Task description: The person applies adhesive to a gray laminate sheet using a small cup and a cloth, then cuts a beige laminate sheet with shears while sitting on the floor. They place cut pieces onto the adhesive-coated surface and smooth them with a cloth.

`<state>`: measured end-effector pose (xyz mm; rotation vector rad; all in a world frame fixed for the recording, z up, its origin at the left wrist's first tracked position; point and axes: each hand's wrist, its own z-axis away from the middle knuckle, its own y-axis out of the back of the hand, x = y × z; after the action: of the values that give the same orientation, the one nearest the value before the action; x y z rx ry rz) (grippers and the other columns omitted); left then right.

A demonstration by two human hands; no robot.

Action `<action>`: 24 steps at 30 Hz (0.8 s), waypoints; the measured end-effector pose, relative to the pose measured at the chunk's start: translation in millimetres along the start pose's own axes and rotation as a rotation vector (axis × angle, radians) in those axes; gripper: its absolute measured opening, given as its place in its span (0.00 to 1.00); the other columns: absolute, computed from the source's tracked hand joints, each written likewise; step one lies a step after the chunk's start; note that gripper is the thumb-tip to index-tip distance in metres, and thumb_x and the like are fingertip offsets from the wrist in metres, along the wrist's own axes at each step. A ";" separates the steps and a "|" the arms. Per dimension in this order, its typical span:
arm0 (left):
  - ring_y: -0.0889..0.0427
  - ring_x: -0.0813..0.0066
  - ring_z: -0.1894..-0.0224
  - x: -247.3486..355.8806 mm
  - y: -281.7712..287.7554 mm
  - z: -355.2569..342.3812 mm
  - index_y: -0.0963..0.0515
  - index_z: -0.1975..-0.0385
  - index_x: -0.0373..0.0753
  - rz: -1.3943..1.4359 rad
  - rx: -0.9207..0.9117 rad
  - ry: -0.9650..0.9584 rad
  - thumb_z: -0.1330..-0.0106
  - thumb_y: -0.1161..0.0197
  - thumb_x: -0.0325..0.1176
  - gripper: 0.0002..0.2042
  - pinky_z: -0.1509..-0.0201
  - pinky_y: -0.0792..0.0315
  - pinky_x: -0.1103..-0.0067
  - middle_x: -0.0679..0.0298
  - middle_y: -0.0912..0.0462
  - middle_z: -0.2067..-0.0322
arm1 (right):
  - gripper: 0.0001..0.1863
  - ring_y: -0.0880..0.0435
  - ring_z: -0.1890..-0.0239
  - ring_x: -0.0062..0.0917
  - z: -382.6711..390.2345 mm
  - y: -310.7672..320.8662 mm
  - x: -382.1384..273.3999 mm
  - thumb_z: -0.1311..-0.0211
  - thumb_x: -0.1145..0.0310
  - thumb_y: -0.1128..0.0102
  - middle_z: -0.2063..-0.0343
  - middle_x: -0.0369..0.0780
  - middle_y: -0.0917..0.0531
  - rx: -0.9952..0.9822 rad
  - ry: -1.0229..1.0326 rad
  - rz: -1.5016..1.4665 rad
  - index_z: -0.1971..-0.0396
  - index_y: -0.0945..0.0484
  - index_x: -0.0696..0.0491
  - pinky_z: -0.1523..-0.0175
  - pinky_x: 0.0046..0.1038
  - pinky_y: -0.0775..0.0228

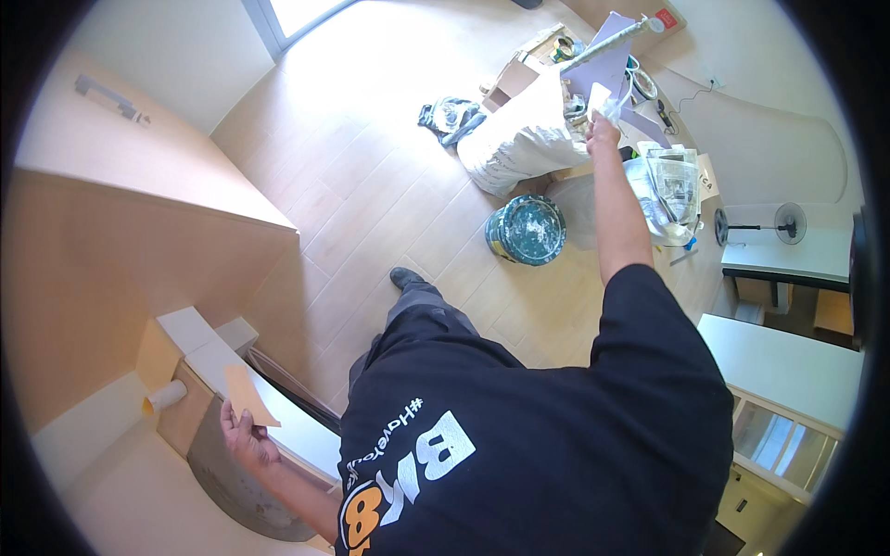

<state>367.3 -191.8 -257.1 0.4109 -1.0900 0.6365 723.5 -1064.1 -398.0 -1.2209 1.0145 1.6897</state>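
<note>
My left hand (248,439) is closed on the edge of a flat tan sheet (250,396), slightly curved, like a piece of sandpaper or card. It is held out at the lower left, over a white ledge (218,357). At the upper right my right arm is stretched far out. My right hand (603,135) grips a small white piece (601,98), paper or plastic; I cannot tell which. That hand is above the right side of a bulging white sack (524,139), which leans among cartons and tools.
A paint-splashed teal bucket (527,230) stands on the tiled floor near my foot. Dark cloth (451,119) lies beside the sack. A long pole (612,44) slants over the pile; a plastic-wrapped bundle (669,190) and a fan (790,222) are farther right. A white roll (165,398) sits left.
</note>
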 end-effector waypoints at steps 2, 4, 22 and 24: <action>0.25 0.82 0.74 6.5 -41.7 -0.1 0.37 0.34 0.31 -0.050 -0.021 0.041 0.38 0.37 0.18 0.30 0.79 0.37 0.87 0.56 0.19 0.56 | 0.14 0.21 0.65 0.24 -40.7 3.0 1.0 0.41 0.70 0.33 0.63 0.39 0.21 -0.066 -0.127 0.068 0.55 0.24 0.53 0.70 0.29 0.31; 0.18 0.77 0.68 17.6 -76.2 -2.1 0.38 0.31 0.33 -0.167 -0.029 0.139 0.39 0.39 0.15 0.33 0.72 0.26 0.86 0.55 0.18 0.57 | 0.21 0.21 0.59 0.29 -27.5 -2.7 31.5 0.38 0.62 0.32 0.53 0.40 0.20 -0.152 -0.071 0.346 0.49 0.25 0.53 0.67 0.31 0.29; 0.16 0.77 0.61 39.9 -91.0 -11.9 0.39 0.29 0.31 -0.258 -0.375 -0.067 0.40 0.33 0.22 0.36 0.52 0.25 0.82 0.56 0.12 0.62 | 0.27 0.16 0.57 0.20 659.9 -139.6 -12.4 0.36 0.65 0.29 0.56 0.40 0.13 -2.762 0.139 0.613 0.41 0.26 0.61 0.52 0.22 0.26; 0.16 0.77 0.62 23.1 -54.1 -12.2 0.39 0.29 0.31 -0.091 -0.259 -0.160 0.39 0.34 0.23 0.35 0.53 0.25 0.82 0.56 0.12 0.61 | 0.24 0.16 0.62 0.18 694.5 -128.0 -0.6 0.37 0.67 0.29 0.60 0.37 0.12 -2.777 0.131 0.722 0.43 0.24 0.60 0.57 0.19 0.26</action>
<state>418.5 -218.9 -241.2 0.2881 -1.2806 0.3798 616.6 -378.1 -269.0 0.8803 1.0408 -1.2829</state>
